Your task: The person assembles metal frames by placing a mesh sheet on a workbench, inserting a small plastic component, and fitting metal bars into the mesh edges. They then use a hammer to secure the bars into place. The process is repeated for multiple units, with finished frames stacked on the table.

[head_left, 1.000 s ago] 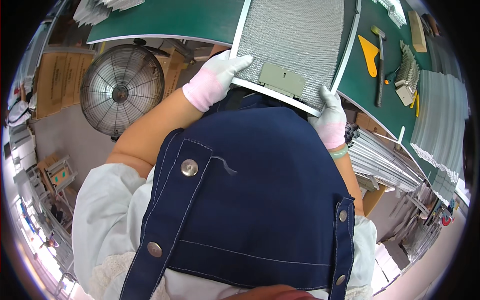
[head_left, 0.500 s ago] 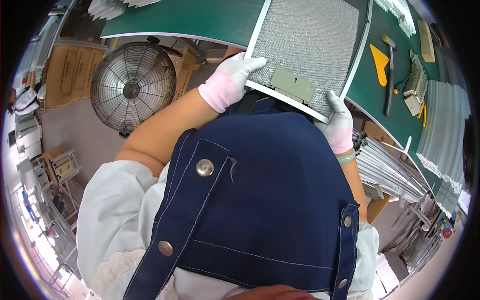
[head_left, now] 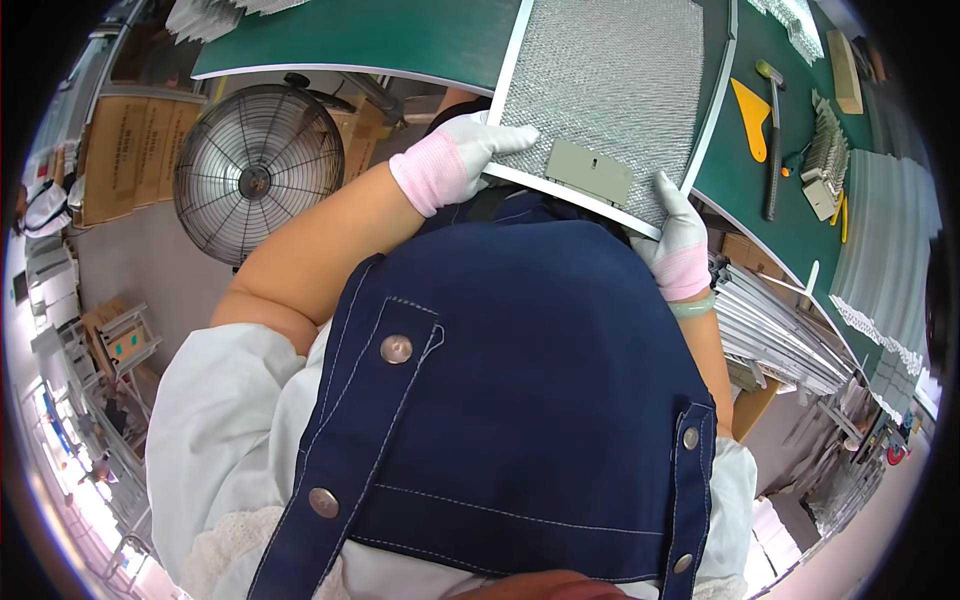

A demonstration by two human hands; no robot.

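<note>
A rectangular metal mesh filter panel (head_left: 610,90) with a pale frame and a small grey latch plate (head_left: 590,172) on its near edge lies on the green work table (head_left: 380,40). My left hand (head_left: 462,150), in a white glove with a pink cuff, grips the panel's near left corner. My right hand (head_left: 678,235), gloved the same, holds the near right corner. A green bangle sits on my right wrist. My dark blue apron fills the lower view.
A round wire-guard floor fan (head_left: 255,170) stands at the left below the table. On the table's right lie a yellow scraper (head_left: 752,115), a hammer (head_left: 772,140) and several stacked mesh sheets (head_left: 885,250). Metal frame strips (head_left: 770,330) are piled under the right side.
The filter panel and both hands sit slightly higher and further right in view; my grip on its near corners is unchanged.
</note>
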